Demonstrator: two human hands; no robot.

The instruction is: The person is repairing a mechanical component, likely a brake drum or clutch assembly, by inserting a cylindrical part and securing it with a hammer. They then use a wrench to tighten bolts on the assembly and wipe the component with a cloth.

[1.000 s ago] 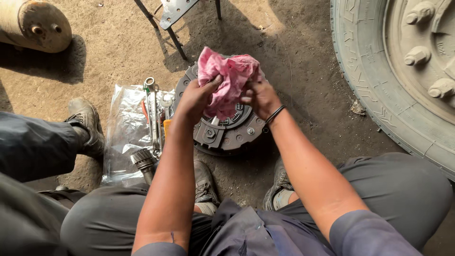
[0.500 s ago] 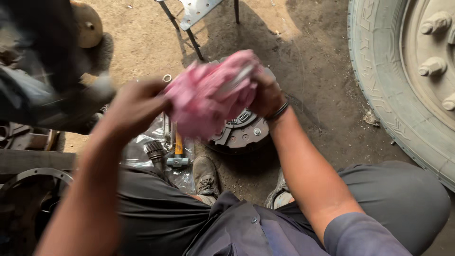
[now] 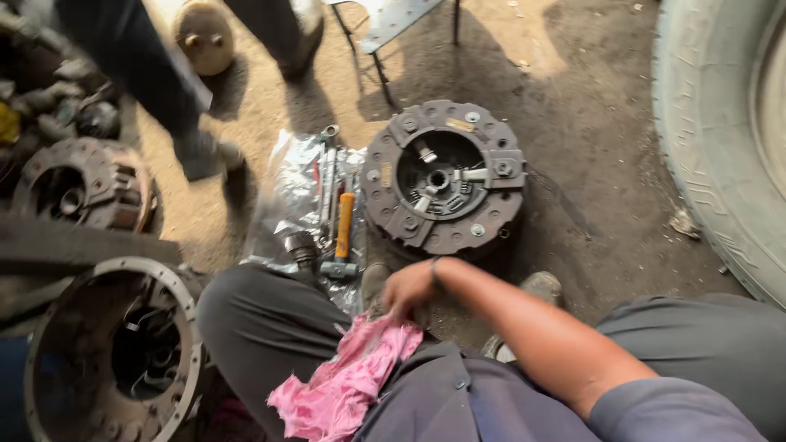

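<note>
Right hand (image 3: pixel 409 288) low at lap, fingers curled, forearm bare.

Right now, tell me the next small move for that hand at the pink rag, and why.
Probably let go of the pink rag and reach forward to the round clutch plate. The right hand rests at the rag's top edge on the lap, while the plate lies uncovered on the dirt just ahead. The left hand is out of view.
</note>
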